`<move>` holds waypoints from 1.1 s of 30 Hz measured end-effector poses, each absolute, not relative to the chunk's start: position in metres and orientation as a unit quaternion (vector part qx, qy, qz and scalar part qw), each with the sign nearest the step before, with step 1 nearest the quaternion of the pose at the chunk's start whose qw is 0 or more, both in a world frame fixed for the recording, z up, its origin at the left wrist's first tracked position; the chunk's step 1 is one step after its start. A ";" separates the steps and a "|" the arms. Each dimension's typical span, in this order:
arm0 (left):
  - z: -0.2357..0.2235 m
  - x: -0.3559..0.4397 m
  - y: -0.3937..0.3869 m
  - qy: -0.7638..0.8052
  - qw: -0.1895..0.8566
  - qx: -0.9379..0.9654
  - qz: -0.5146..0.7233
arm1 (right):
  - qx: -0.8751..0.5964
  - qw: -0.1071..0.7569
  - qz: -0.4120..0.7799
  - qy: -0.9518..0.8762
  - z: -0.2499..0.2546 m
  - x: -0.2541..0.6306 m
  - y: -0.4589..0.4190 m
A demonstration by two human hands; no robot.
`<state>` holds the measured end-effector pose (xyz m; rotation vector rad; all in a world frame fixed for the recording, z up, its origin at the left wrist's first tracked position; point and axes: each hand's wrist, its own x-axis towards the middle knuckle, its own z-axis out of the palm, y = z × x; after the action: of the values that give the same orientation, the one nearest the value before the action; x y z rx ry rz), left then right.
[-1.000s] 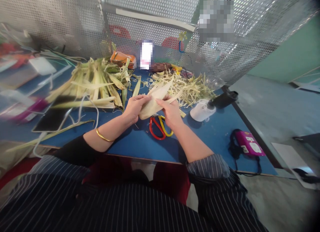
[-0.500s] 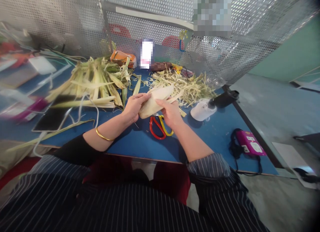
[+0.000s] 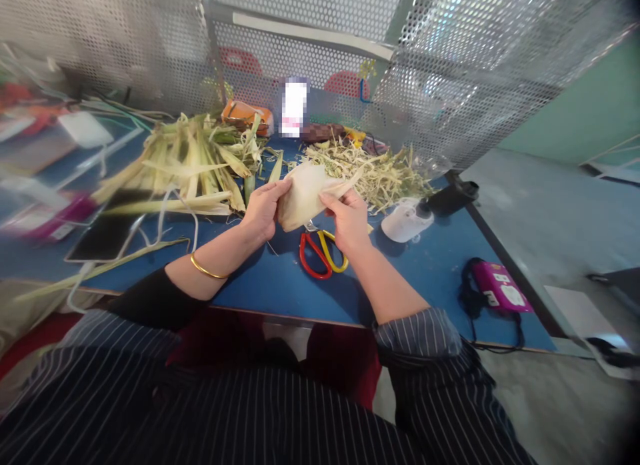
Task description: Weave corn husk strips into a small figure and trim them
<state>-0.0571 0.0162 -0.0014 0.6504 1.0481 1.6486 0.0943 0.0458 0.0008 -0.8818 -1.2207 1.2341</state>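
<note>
Both my hands hold a pale, dried corn husk (image 3: 303,197) just above the blue table (image 3: 280,291). My left hand (image 3: 263,210) grips its left edge with fingers curled over the top. My right hand (image 3: 349,218) pinches its right side, where a thin strip trails off toward the far right. A gold bangle sits on my left wrist. Red and yellow scissors (image 3: 320,251) lie on the table directly under the husk.
A heap of long green-yellow husks (image 3: 185,165) lies at the left, shredded husk scraps (image 3: 375,171) at the back right. A white and black device (image 3: 415,215), a magenta gadget with a black strap (image 3: 493,288), a dark tablet (image 3: 107,235) and perforated metal screens surround the table.
The husk has been turned and spread wider between my hands, lifted slightly toward the back. My right hand shifted up along its right edge.
</note>
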 end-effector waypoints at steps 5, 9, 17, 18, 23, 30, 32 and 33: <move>-0.003 -0.059 0.018 0.442 0.519 0.256 0.685 | -0.374 0.571 0.521 -0.513 -0.001 0.096 0.047; 0.001 -0.056 0.013 0.432 0.562 0.300 0.639 | -0.361 0.586 0.515 -0.511 -0.002 0.098 0.049; 0.002 -0.053 0.008 0.429 0.656 0.355 0.510 | -0.331 0.576 0.537 -0.520 -0.002 0.101 0.052; 0.001 -0.053 0.009 0.430 0.644 0.351 0.526 | -0.335 0.572 0.541 -0.518 -0.001 0.100 0.051; -0.005 -0.054 0.014 0.456 0.576 0.321 0.597 | -0.375 0.503 0.563 -0.539 0.001 0.097 0.044; -0.005 -0.058 0.020 0.485 0.493 0.323 0.646 | -0.359 0.538 0.486 -0.588 -0.001 0.094 0.041; -0.004 -0.061 0.022 0.506 0.456 0.331 0.654 | -0.340 0.558 0.468 -0.595 -0.001 0.093 0.041; -0.004 -0.063 0.024 0.517 0.436 0.337 0.655 | -0.332 0.568 0.458 -0.598 -0.001 0.093 0.041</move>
<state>-0.0627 0.0239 -0.0038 0.8379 1.2877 1.6300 0.0933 0.0412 -0.0010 -0.7795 -1.4047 1.0753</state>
